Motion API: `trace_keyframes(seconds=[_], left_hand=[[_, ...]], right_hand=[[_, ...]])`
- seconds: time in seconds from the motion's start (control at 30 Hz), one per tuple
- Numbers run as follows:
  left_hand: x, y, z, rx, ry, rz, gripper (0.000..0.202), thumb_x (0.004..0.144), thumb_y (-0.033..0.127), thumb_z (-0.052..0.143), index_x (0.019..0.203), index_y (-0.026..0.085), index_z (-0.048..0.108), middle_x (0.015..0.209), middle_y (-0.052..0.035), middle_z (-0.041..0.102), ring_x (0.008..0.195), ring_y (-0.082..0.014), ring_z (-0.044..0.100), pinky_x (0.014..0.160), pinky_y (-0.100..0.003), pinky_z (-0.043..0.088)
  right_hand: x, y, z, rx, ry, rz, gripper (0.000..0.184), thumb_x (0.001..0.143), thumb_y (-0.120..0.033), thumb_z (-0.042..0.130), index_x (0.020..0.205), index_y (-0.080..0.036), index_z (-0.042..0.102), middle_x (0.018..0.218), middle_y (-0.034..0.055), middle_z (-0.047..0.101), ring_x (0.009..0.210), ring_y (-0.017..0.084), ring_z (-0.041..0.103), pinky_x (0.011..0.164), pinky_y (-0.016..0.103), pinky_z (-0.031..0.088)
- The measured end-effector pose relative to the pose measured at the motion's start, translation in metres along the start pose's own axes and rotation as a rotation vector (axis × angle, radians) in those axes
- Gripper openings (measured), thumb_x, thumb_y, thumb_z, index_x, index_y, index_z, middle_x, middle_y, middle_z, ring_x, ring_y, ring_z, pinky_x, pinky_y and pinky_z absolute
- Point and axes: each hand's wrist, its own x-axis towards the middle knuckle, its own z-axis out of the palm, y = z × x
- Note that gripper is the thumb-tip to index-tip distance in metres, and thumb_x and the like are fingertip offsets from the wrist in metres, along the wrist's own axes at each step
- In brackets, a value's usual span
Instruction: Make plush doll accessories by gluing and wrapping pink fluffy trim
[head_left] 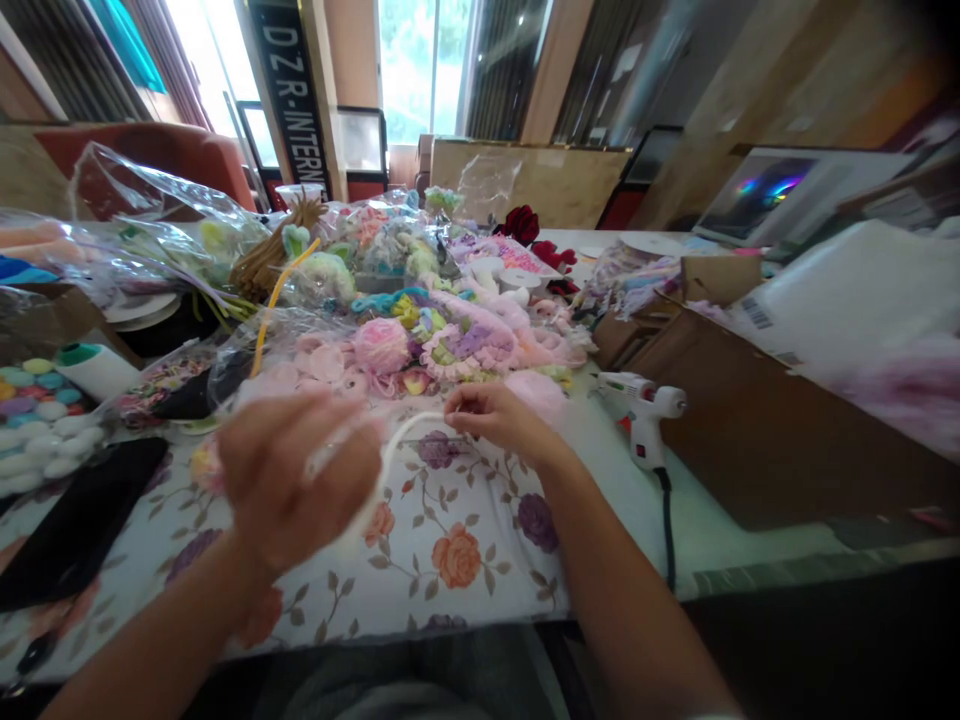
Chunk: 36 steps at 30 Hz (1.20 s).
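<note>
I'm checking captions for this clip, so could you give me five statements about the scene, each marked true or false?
1. The right hand holds a pale cord at its fingertips. True.
2. The tablecloth is plain blue. False: the tablecloth is white with purple and orange flowers.
3. A white glue gun is to the right of the right hand. True.
4. The pink ball lies to the right of the glue gun. False: the pink ball is left of it, in the heap beyond the hands.
5. The left hand is too blurred to show its grip. True.
</note>
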Motion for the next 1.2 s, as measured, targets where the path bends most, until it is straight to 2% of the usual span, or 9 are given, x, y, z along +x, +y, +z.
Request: trace_keyframes(seconds=[0.1,0.23,0.33,0.4,0.53,0.87,1.03,1.13,1.2], left_hand=[[-0.012,0.025,0.015,-0.268,-0.171,0.137,0.018,0.077,0.017,0.064,0.093,0.025,0.066,0.101,-0.0033,0.07,0.102,-0.0184,0.06,0.095,-0.033,0.045],[-0.029,0.029,0.044,-0.489,-0.546,-0.368,0.026,0.085,0.021,0.055,0.11,0.02,0.062,0.112,-0.0087,0.067,0.106,-0.022,0.06,0.095,-0.037,0.045],[-0.039,0.021,0.058,-0.62,-0.831,-0.714,0.022,0.087,0.033,0.051,0.094,0.019,0.067,0.093,-0.0056,0.071,0.085,-0.0198,0.065,0.077,-0.03,0.048],[-0.044,0.017,0.061,-0.687,-0.94,-0.823,0.023,0.086,0.035,0.052,0.084,0.02,0.069,0.079,-0.0022,0.071,0.072,-0.0173,0.063,0.067,-0.026,0.046],[-0.05,0.018,0.06,-0.699,-0.953,-0.869,0.021,0.083,0.031,0.052,0.083,0.021,0.069,0.078,-0.001,0.071,0.07,-0.0169,0.062,0.065,-0.025,0.043],[-0.051,0.023,0.054,-0.592,-0.872,-0.739,0.015,0.081,0.027,0.05,0.079,0.021,0.064,0.08,-0.0033,0.066,0.074,-0.018,0.06,0.069,-0.027,0.042],[-0.049,0.024,0.053,-0.693,-0.941,-0.894,0.015,0.077,0.027,0.052,0.078,0.02,0.065,0.072,-0.0014,0.063,0.066,-0.0162,0.056,0.065,-0.027,0.04],[-0.05,0.019,0.058,-0.89,-0.939,-1.191,0.017,0.073,0.034,0.057,0.073,0.018,0.063,0.06,0.0008,0.058,0.056,-0.0136,0.051,0.056,-0.025,0.038],[-0.052,0.015,0.062,-1.019,-0.883,-1.378,0.02,0.07,0.037,0.06,0.073,0.017,0.062,0.057,0.0021,0.055,0.053,-0.0119,0.048,0.052,-0.023,0.036]], right_hand=[[0.004,0.002,0.011,-0.141,-0.03,-0.047,0.009,0.076,-0.023,0.059,0.077,-0.015,0.063,0.062,-0.0024,0.055,0.057,0.009,0.049,0.054,0.02,0.037],[0.003,0.002,0.018,-0.179,-0.099,-0.216,0.006,0.077,-0.015,0.058,0.078,-0.015,0.063,0.074,-0.0007,0.06,0.065,0.01,0.054,0.062,0.02,0.041],[0.001,0.0,0.02,-0.216,-0.103,-0.279,0.008,0.077,-0.011,0.057,0.078,-0.016,0.063,0.078,0.0,0.061,0.068,0.009,0.055,0.066,0.02,0.041],[0.001,0.0,0.023,-0.249,-0.082,-0.279,0.009,0.076,-0.009,0.057,0.077,-0.015,0.064,0.079,0.0005,0.062,0.07,0.009,0.056,0.067,0.019,0.041],[0.002,0.0,0.029,-0.301,-0.058,-0.267,0.01,0.074,-0.007,0.059,0.075,-0.015,0.064,0.08,0.0012,0.064,0.072,0.011,0.056,0.067,0.02,0.04],[0.004,0.0,0.036,-0.337,-0.052,-0.266,0.009,0.073,-0.008,0.059,0.073,-0.016,0.064,0.07,-0.0009,0.062,0.068,0.011,0.055,0.066,0.02,0.039],[0.001,-0.006,0.032,-0.274,-0.067,-0.252,0.007,0.076,-0.014,0.06,0.077,-0.016,0.066,0.074,-0.0002,0.065,0.07,0.012,0.058,0.068,0.021,0.041],[-0.005,-0.008,0.002,-0.178,0.186,-0.227,0.018,0.083,-0.031,0.056,0.083,-0.016,0.066,0.083,0.0033,0.068,0.077,0.014,0.06,0.07,0.023,0.043],[-0.011,-0.002,-0.028,-0.228,0.568,-0.139,0.028,0.087,-0.035,0.047,0.083,-0.015,0.065,0.082,0.0057,0.068,0.076,0.016,0.06,0.07,0.025,0.042]])
